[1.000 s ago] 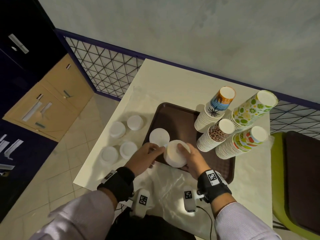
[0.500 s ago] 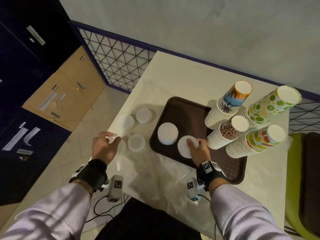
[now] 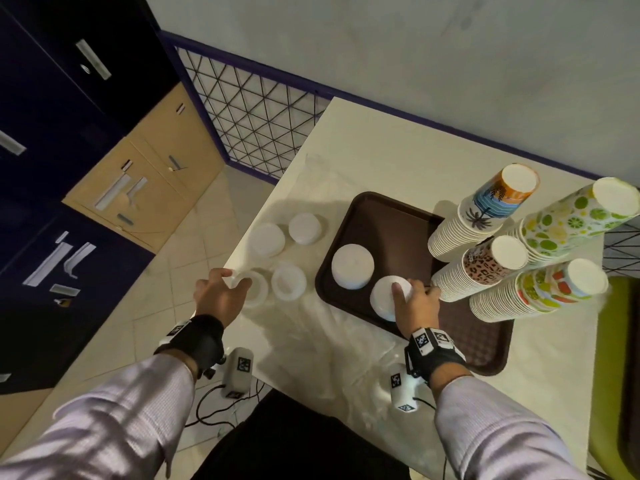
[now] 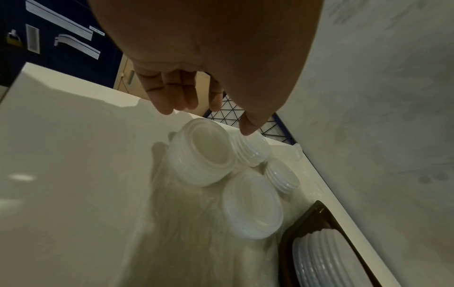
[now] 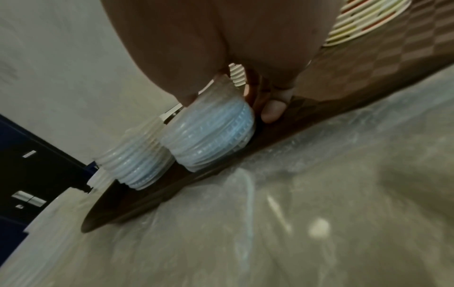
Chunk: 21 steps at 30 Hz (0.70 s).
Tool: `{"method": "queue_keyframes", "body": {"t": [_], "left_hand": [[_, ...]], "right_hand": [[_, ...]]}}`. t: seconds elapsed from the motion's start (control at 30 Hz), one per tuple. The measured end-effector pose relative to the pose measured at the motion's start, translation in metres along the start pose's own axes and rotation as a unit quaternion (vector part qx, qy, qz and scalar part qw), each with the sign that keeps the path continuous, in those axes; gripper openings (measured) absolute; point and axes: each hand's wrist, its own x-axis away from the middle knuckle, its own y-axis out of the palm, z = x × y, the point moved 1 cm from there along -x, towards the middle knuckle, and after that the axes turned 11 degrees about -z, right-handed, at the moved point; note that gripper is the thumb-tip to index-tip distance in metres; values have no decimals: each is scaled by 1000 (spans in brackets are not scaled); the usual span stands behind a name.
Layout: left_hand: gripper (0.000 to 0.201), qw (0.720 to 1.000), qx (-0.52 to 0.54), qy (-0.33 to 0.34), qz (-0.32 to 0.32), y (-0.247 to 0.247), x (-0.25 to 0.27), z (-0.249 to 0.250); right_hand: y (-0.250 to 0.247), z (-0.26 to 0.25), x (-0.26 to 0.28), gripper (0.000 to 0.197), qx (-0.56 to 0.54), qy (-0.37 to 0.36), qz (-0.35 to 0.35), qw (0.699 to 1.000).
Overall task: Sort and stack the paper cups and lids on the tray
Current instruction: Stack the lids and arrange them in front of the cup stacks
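The cream bench (image 3: 398, 161) fills most of the head view, with crinkled clear plastic sheeting (image 3: 322, 337) spread over its near part. A brown tray (image 3: 384, 216) lies toward the bench's right side. Along the tray's far-right edge stand four tall stacks of upturned paper cups — a palm-print stack (image 3: 485, 209), a lime-print stack (image 3: 568, 220), a leopard-print stack (image 3: 485, 268) and a fruit-print stack (image 3: 540, 289) — all leaning against each other.

On the tray's left half sit two stacks of white lids, just beside one another: the farther lid stack (image 3: 352, 266) stands free, and the nearer lid stack (image 3: 386, 297) sits by the tray's near edge. The right hand (image 3: 414, 306) grips this nearer stack, thumb and fingers (image 5: 272, 110) curled round its sides, fingertips reaching down to the tray floor.

Four more lid piles rest on the bench near its left edge, off the tray. The left hand (image 3: 216, 294) hovers over the nearest-left pile (image 4: 203, 153), its fingers (image 4: 172, 97) bent and spread around the rim — whether they touch it yet I cannot tell. The other three piles (image 3: 289, 282) lie close by, untouched.
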Motion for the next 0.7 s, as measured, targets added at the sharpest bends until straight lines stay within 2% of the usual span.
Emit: {"method": "queue_keyframes", "body": {"t": [0.1,0.17,0.23,0.3,0.4,0.47,0.53,0.6,0.7], "left_hand": [[56,1000,-22,-9,-20,-2,-11,-2],[57,999,-35,-14,-36,-4,-20,-4],[62,998,-35,-17,-55,-7,-28,-3],[77,996,-26,-15,-89,-10,-33,-3],[91,988,-62,0,-140,-11,-41,-5],[86,981,-105,14,-162,-11,-43,-4],[78,974,-146,28,-170,-10,-45,-3],[78,969,-169,40,-174,-10,-49,-6],[82,966,-177,46,-182,-12,-55,-8]], "right_hand": [[-4,-7,8,53,7,17,3,1000],[-9,-14,19,53,16,7,40,999],[-16,-24,35,49,35,-41,92,994],[-25,-40,50,41,59,-115,133,983],[-28,-78,67,35,74,-223,140,962],[-20,-109,75,33,92,-277,107,951],[-5,-136,78,34,81,-306,12,949],[15,-156,76,39,100,-316,-84,940],[46,-177,63,49,175,-303,-143,926]]}}
